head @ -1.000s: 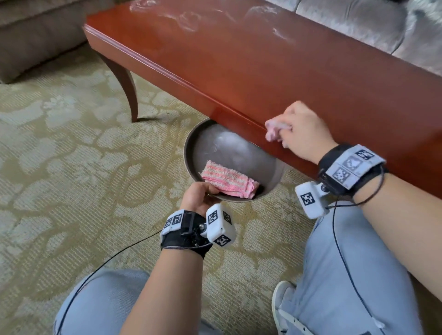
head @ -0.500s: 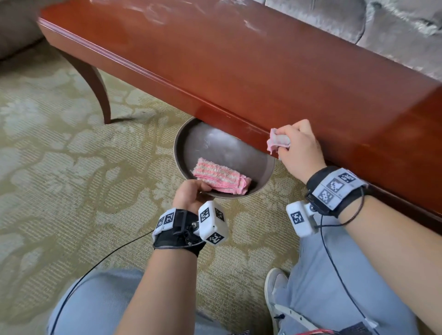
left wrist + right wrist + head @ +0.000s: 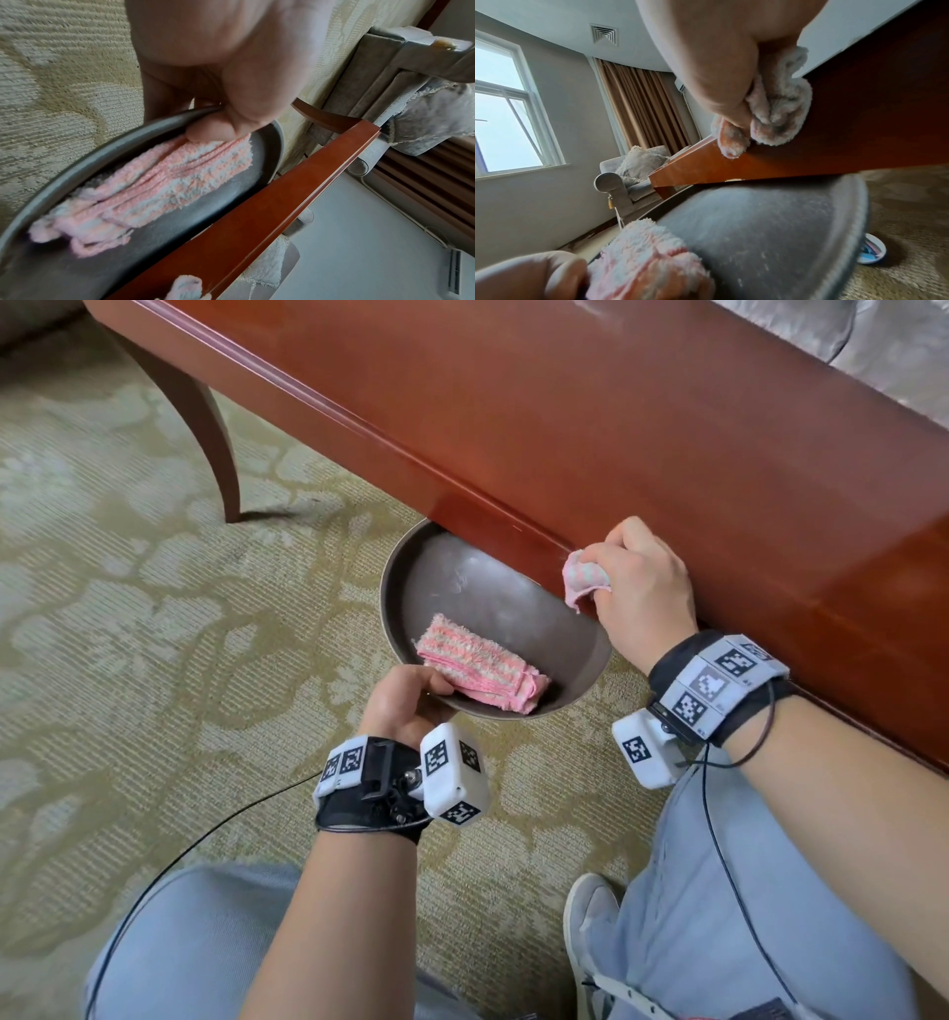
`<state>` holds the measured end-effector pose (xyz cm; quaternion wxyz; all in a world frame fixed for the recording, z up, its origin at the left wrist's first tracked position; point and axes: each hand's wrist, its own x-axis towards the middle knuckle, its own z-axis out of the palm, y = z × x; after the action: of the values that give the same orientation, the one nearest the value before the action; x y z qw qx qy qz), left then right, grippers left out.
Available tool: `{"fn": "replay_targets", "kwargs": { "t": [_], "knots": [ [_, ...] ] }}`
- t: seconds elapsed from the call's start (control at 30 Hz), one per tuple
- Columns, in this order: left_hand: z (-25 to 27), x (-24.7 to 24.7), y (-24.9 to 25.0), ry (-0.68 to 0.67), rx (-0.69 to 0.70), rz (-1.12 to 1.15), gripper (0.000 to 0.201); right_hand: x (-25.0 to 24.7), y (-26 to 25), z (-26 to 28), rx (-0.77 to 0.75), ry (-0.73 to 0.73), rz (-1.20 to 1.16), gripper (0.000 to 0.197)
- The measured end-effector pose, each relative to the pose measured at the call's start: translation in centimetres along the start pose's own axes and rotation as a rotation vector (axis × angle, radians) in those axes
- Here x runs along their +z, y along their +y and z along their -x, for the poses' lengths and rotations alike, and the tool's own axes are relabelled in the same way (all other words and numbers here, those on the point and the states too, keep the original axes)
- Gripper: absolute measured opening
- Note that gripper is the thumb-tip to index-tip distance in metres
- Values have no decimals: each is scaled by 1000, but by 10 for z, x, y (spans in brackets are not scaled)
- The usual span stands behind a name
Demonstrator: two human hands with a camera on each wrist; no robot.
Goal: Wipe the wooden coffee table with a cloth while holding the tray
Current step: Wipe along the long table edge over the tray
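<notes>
A glossy red-brown wooden coffee table (image 3: pixel 642 428) runs across the head view. My left hand (image 3: pixel 405 701) grips the near rim of a round dark grey tray (image 3: pixel 436 567), held below the table's front edge; its far side is hidden under the table. A folded pink-and-white striped cloth (image 3: pixel 477 662) lies in the tray (image 3: pixel 231 194), my thumb pressing its end (image 3: pixel 213 132). My right hand (image 3: pixel 637 593) holds a bunched pink cloth (image 3: pixel 583 575) against the table's front edge (image 3: pixel 780 113), just above the tray's right side (image 3: pixel 770 223).
Patterned beige carpet (image 3: pixel 154 634) covers the floor. A curved table leg (image 3: pixel 215 454) stands at left. A grey sofa (image 3: pixel 893 346) lies beyond the table. My knees in light jeans (image 3: pixel 719 916) are near the bottom. A small white dish (image 3: pixel 872 251) sits on the carpet under the table.
My right hand has slid the bunched cloth along the table's front edge, down toward me. The left hand has kept its grip on the tray below the edge.
</notes>
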<state>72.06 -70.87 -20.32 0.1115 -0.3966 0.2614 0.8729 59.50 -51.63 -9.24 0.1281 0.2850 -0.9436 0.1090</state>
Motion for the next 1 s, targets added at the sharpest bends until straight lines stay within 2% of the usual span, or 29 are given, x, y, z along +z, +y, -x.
{"fn": "replay_targets", "kwargs": {
  "t": [0.23,0.33,0.4,0.47,0.5,0.53,0.63,0.67,0.73,0.83,0.93,0.97,1.0],
  "knots": [
    [8,2,1,-7,27,-6,28,9,-33,-33,-39,-59,20,10],
    [10,1,2,18,33,-49,25,12,-64,-60,22,-85,-45,10],
    [13,1,2,41,37,-87,25,8,-83,-79,67,-188,-112,16],
    [16,0,3,74,45,-114,24,6,-93,-93,-23,-304,-105,17],
    [17,-1,4,82,50,-118,23,-1,-92,-98,-59,-310,-126,16],
    [18,-2,4,86,51,-116,21,-6,-87,-103,-51,-270,-185,15],
    [20,-5,4,93,57,-110,22,-19,-61,-115,44,-32,-378,18],
    [21,-5,3,93,61,-103,23,-18,-51,-117,80,-11,-384,18],
    [21,-6,2,96,65,-115,23,-8,-43,-114,82,-82,-323,17],
    [21,-6,2,109,65,-137,22,12,-41,-96,-105,-246,-91,30],
    [24,-5,2,108,54,-146,21,15,-43,-68,-335,-471,91,17],
    [23,-5,1,113,54,-145,21,14,-42,-60,-433,-504,96,19],
    [24,-5,1,115,53,-144,22,9,-42,-56,-470,-480,73,24]
  ]
}}
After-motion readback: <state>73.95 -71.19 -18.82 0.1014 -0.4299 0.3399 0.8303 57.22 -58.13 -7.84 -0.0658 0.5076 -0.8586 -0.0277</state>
